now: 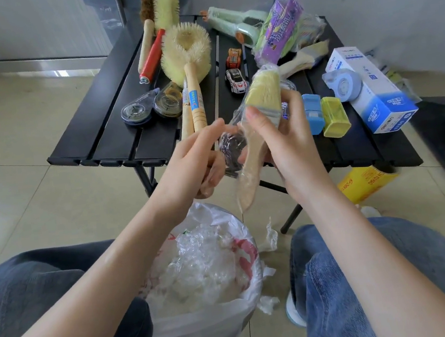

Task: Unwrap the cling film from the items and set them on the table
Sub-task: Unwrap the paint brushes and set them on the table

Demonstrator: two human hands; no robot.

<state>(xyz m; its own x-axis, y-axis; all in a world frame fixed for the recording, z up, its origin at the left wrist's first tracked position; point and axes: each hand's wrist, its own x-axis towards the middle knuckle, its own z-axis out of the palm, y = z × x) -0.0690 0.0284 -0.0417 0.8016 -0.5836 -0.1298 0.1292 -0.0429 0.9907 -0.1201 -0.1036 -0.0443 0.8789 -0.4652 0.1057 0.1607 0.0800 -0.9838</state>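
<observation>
The right hand (282, 139) grips a flat paintbrush (256, 125) at its metal ferrule, with pale yellow bristles up and the smooth wooden handle down, above the near edge of the black slatted table (105, 126). Thin, shiny cling film (236, 139) covers the brush, and the left hand (195, 160) pinches a loose fold of it just beside the handle. On the table lie three round bristle brushes (186, 53), two toy cars (236, 79) and two correction tape dispensers (150, 108). A plastic bag (208, 275) between the knees holds crumpled film.
</observation>
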